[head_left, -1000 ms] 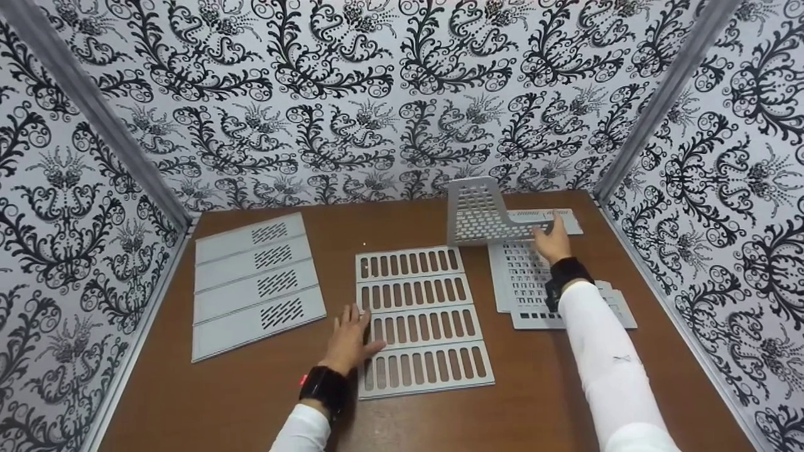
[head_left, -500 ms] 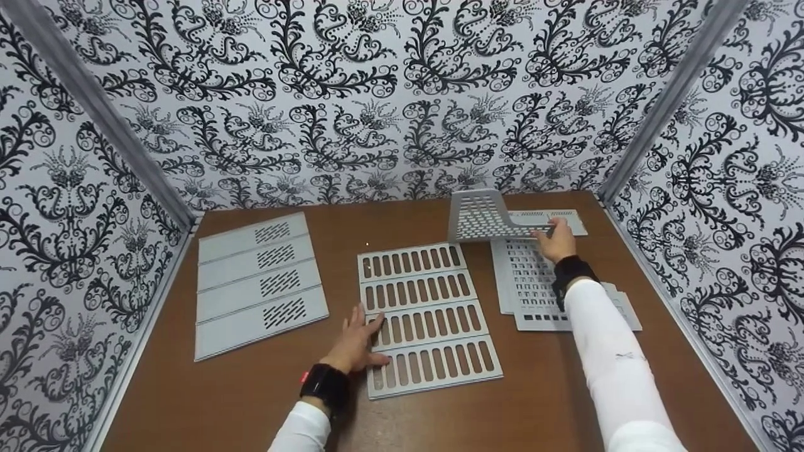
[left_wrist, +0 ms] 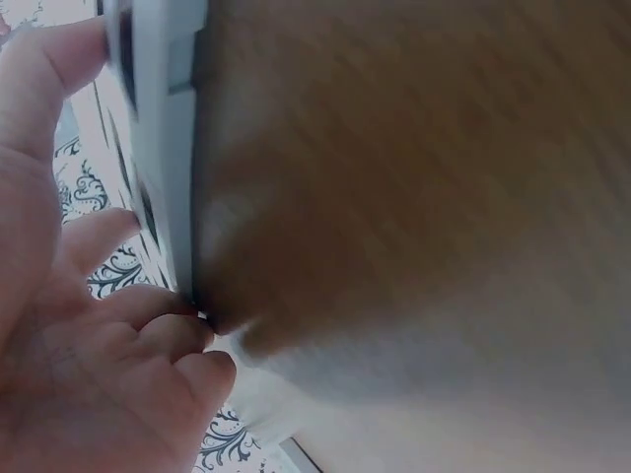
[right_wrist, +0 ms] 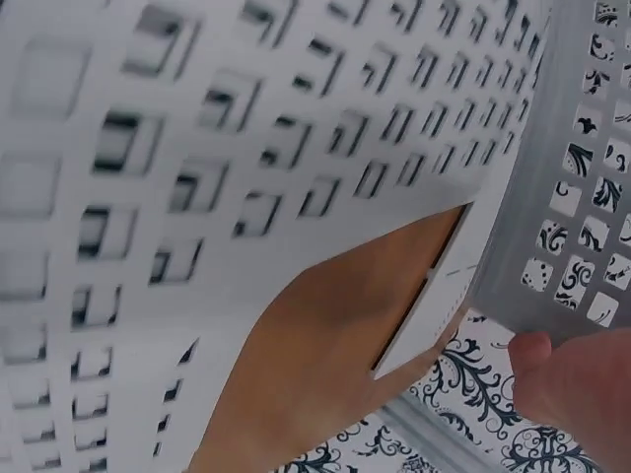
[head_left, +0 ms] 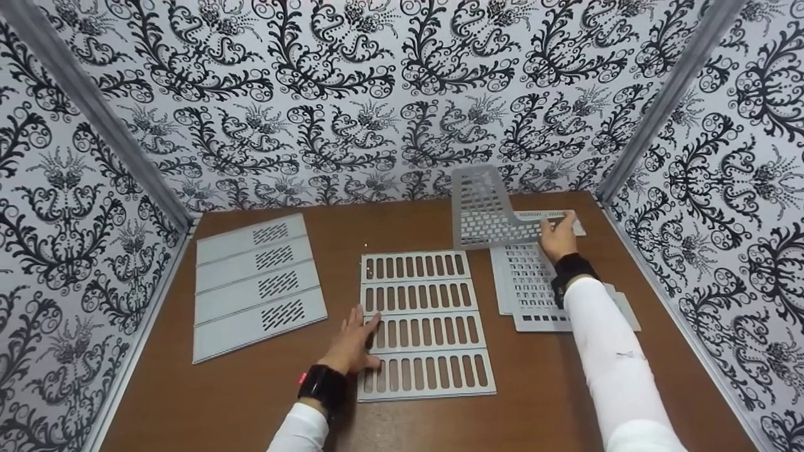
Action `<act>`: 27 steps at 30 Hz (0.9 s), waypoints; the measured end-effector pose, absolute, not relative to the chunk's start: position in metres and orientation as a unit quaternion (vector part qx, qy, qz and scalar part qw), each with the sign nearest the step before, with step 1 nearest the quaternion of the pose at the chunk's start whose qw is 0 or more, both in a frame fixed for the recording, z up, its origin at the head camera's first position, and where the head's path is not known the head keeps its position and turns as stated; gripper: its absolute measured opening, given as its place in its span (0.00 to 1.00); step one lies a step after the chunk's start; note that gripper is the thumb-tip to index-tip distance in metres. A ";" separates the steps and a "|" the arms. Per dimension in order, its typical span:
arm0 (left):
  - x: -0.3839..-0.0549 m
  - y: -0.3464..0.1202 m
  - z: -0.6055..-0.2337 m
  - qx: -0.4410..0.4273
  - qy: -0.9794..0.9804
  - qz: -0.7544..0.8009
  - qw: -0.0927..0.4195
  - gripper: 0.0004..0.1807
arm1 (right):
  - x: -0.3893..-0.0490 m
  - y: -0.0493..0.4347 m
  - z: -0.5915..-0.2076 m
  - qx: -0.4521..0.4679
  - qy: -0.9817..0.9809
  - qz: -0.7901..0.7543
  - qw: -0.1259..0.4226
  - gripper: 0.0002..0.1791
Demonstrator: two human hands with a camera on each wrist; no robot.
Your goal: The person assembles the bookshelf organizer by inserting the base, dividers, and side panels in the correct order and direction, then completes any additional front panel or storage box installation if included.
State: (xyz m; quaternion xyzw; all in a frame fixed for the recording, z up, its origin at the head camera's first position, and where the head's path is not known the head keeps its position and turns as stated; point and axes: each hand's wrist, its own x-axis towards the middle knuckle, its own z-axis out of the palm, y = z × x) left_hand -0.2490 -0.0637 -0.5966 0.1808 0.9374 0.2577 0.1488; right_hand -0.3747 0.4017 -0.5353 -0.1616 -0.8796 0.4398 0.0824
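Note:
A grey perforated L-shaped panel (head_left: 510,216) is raised above the back right of the table, its wide part tilted up. My right hand (head_left: 558,238) pinches its narrow end between thumb and fingers. In the right wrist view, the panel (right_wrist: 523,227) stands at the right edge, beside part of the hand (right_wrist: 582,379). My left hand (head_left: 350,345) lies along the left edge of the grey slotted panels (head_left: 421,311), fingers spread and touching the edge. The left wrist view shows its fingers (left_wrist: 168,330) against the panels' side edge (left_wrist: 177,187).
Beneath the raised panel lies a stack of grey sheets with square holes (head_left: 534,304), and a narrow vented sheet (head_left: 576,225) behind it. Overlapping panels with slanted vents (head_left: 226,279) lie at the left. Patterned walls (head_left: 352,125) enclose the brown table (head_left: 433,427) on three sides.
The panel in my right hand dipped slightly, then rose and turned its face more toward me. The slotted panels turned a little and straightened again beside my left hand.

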 end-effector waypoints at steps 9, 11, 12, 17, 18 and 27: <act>-0.249 -0.063 -0.596 0.186 0.935 0.265 0.143 0.54 | -0.381 0.396 -0.536 -0.136 -0.888 0.438 0.021 0.38; -0.249 -0.063 -0.597 0.192 0.934 0.269 0.137 0.53 | -0.382 0.392 -0.540 -0.134 -0.892 0.431 0.028 0.38; -0.249 -0.063 -0.597 0.194 0.934 0.269 0.134 0.53 | -0.382 0.389 -0.542 -0.132 -0.891 0.433 0.031 0.39; -0.249 -0.059 -0.599 0.189 0.935 0.271 0.126 0.53 | -0.379 0.385 -0.547 -0.127 -0.893 0.430 0.044 0.40; -0.249 -0.059 -0.600 0.186 0.936 0.272 0.128 0.53 | -0.378 0.386 -0.547 -0.129 -0.892 0.431 0.044 0.40; -0.247 -0.059 -0.594 0.182 0.939 0.255 0.140 0.53 | -0.378 0.389 -0.540 -0.148 -0.866 0.477 0.016 0.40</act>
